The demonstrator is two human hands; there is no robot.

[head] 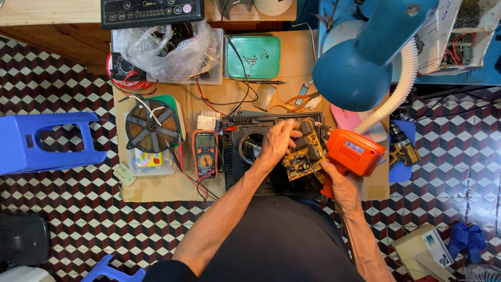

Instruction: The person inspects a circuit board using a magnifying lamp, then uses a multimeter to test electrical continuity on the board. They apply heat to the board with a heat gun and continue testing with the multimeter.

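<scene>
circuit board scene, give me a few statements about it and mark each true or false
1. The left hand holds the yellow circuit board. True.
2. The right hand grips a blue soldering gun. False: the soldering gun is orange.
3. The multimeter lies to the right of the board. False: it lies to its left, beside the round copper coil.
4. A green tray with a few screws sits at the far edge of the cardboard. True.
5. The blue desk lamp hangs over the right side of the work area. True.

Checkered tile floor [52, 219], blue stool [42, 142], blue lamp [360, 57]
</scene>
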